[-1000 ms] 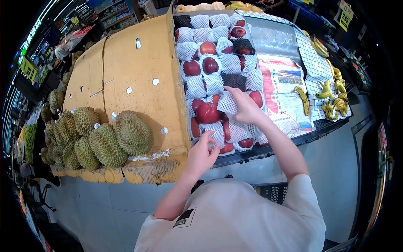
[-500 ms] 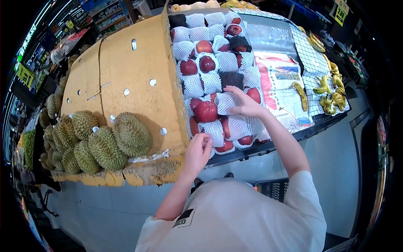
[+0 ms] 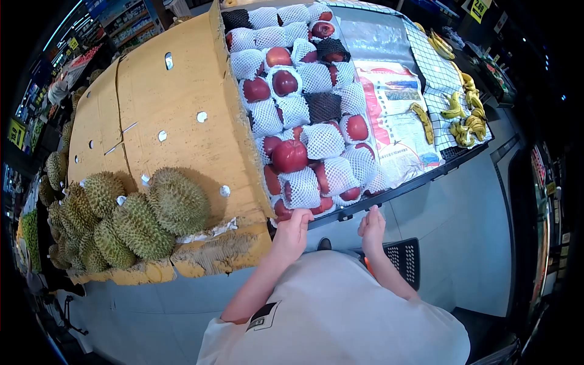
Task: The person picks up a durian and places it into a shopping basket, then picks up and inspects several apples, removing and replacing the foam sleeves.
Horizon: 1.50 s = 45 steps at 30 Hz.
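Note:
My left hand (image 3: 291,236) is closed, its curled fingertips overlapping the front edge of the fruit display; what it holds, if anything, I cannot tell. Just in front of the black front rail (image 3: 389,193), my right hand (image 3: 372,232) is closed with its fingers pressed together, nothing showing in them. Beyond my hands lie rows of red apples in foam net sleeves, most white and a few black. A large bare red apple (image 3: 289,156) rests on top near the front. Nearest my left hand is a white-sleeved apple (image 3: 300,188); a further sleeved one (image 3: 322,141) lies behind it.
Several spiky durians (image 3: 143,225) are piled at the left against a yellow cardboard panel (image 3: 176,91). Right of the apples are printed paper sheets (image 3: 398,121) with a single banana (image 3: 422,121), then bunches of bananas (image 3: 468,131). A black perforated object (image 3: 404,261) stands on the floor beside me.
My right hand has drawn back from a white-sleeved apple to the front edge and closed. My left hand stays near the front edge. The view has shifted slightly.

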{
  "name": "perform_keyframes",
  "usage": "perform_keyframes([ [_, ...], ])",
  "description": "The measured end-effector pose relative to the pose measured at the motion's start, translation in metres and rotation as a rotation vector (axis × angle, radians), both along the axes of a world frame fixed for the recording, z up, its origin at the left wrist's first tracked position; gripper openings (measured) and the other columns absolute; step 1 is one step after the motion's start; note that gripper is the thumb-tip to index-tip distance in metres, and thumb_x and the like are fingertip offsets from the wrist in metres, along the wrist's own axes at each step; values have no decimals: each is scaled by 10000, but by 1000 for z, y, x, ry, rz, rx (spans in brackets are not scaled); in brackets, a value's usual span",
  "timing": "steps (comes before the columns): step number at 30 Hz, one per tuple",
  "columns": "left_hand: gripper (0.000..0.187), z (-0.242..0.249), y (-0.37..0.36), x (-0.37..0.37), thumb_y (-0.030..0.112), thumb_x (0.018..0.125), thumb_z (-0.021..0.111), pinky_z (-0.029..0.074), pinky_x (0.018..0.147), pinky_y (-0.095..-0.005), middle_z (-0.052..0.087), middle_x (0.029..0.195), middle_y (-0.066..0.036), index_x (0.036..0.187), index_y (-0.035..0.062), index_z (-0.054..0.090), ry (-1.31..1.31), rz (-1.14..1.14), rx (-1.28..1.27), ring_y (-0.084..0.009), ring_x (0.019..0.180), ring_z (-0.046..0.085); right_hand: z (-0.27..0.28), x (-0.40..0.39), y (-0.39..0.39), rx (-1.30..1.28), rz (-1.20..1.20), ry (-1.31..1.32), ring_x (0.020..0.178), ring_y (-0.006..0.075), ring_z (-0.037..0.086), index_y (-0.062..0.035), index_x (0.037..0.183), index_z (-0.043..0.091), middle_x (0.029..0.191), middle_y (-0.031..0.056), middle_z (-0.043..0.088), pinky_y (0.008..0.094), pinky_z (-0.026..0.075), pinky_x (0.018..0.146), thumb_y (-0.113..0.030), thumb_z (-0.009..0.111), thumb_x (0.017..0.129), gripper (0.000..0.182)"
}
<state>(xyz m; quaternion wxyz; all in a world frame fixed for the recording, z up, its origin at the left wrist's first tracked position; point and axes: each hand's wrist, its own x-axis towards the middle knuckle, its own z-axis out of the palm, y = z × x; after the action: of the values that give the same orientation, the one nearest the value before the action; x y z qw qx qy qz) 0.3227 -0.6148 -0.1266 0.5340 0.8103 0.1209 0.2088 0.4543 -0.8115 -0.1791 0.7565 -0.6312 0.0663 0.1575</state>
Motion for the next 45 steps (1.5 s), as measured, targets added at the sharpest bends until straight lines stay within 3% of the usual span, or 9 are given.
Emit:
perform_keyframes([
  [6, 279, 3, -1, 9, -78, 860, 497, 503, 750, -427, 560, 956, -176, 1116, 32, 494, -95, -239, 0, -389, 874, 602, 11, 12, 16, -161, -91, -418, 578, 90, 431, -73, 1111, 508, 851, 34, 533, 238, 375, 508, -123, 528, 987, 135],
  [8, 279, 4, -1, 14, -90, 792, 535, 484, 846, -442, 525, 1071, -170, 1050, 15, 532, -191, -311, 112, -374, 1029, 563, 37, 21, 17, -605, 63, -766, 921, 217, 569, -54, 1301, 452, 1186, 128, 514, 334, 485, 794, 19, 652, 811, 535],
  [9, 279, 2, -4, 16, -90, 792, 535, 484, 846, -442, 525, 1071, -170, 1050, 15, 532, -191, -322, 94, -374, 1029, 563, 47, 26, 16, -625, 58, -759, 921, 217, 569, -54, 1301, 452, 1186, 128, 514, 334, 485, 794, 19, 652, 811, 535],
  [12, 220, 0, -7, 21, -55, 811, 573, 468, 913, -426, 547, 1117, -149, 1020, 12, 562, -224, -340, 222, -346, 1049, 566, 67, 49, 12, -1057, 321, -1098, 1298, 447, 413, -77, 1383, 421, 1425, 228, 404, 481, 375, 1065, 13, 725, 661, 788],
  [21, 328, 14, -24, 53, 51, 811, 634, 358, 1087, -511, 512, 1314, -172, 1136, 19, 604, -85, -292, 423, -414, 1372, 376, 81, 137, 23, -1096, 821, -1187, 1227, 415, 508, -168, 1403, 429, 1471, 185, 373, 487, 450, 988, -141, 859, 548, 958],
  [35, 489, 15, -70, 107, 85, 752, 682, 293, 1125, -545, 505, 1336, -108, 1227, 65, 569, 223, -15, 742, -346, 1349, 386, 64, 224, 15, -428, 1058, -1074, 1220, 373, 531, -79, 1370, 478, 1318, 191, 529, 428, 431, 1047, -161, 835, 544, 904],
  [38, 467, 9, -82, 110, 99, 763, 681, 250, 1140, -567, 496, 1346, -101, 1218, 84, 582, 286, 64, 799, -342, 1381, 357, 57, 236, 11, -157, 897, -819, 1281, 271, 506, -54, 1400, 441, 1341, 155, 530, 387, 382, 1088, -173, 842, 582, 919],
  [43, 434, 5, -93, 117, 101, 762, 681, 253, 1135, -573, 487, 1348, -99, 1188, 97, 600, 320, 126, 833, -355, 1378, 352, 27, 235, 11, -25, 710, -705, 1258, 273, 505, -53, 1411, 401, 1327, 135, 521, 375, 387, 1078, -163, 843, 606, 925],
  [45, 410, 6, -93, 118, 88, 761, 680, 248, 1129, -595, 491, 1324, -95, 1164, 94, 607, 265, 127, 812, -367, 1353, 363, 13, 226, 10, 452, 535, -229, 1249, 249, 511, -57, 1431, 365, 1335, 120, 516, 375, 409, 1060, -137, 816, 662, 895],
])
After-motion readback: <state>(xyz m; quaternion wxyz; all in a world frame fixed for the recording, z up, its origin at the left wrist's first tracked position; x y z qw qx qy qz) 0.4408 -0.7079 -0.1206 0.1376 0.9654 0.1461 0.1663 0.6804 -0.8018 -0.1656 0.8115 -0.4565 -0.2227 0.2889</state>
